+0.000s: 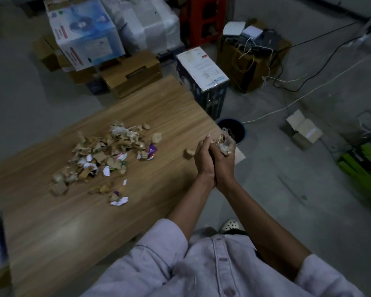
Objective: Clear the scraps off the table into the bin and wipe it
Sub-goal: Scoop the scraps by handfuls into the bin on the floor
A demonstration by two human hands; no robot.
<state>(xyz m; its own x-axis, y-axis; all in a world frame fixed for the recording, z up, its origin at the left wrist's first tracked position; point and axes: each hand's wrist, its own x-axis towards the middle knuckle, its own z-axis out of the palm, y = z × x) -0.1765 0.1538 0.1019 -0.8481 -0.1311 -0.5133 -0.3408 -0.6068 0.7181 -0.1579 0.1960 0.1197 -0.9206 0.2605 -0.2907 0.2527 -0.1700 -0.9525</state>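
While the pile of scraps (pixel 107 155) lies spread over the middle of the wooden counter (pixel 159 108), the two hands are pressed together at its right edge, clasped around a handful of scraps (pixel 224 142). The left hand (pixel 202 156) lies against the right hand (pixel 224 160), palm to palm, and crumpled paper and clear wrapping stick out from between the fingertips. The handful is held above the counter's far right corner, just short of the bin (pixel 234 127). The bin is a dark round tub that stands on the floor beside that corner, with some scraps already inside it.

The pile is mostly torn brown cardboard, with white paper bits and a purple wrapper (pixel 151 150) mixed in. One loose scrap (pixel 189 152) lies apart from the pile, just left of the left hand. A few more bits trail toward the near side of the counter.

On the floor behind the counter stand cardboard boxes (pixel 133 73), a blue-and-white carton (pixel 84 33) and a red crate (pixel 201 20). Cables (pixel 287 103) run across the grey floor at the right. A small open box (pixel 304 129) lies on the floor beyond the bin.
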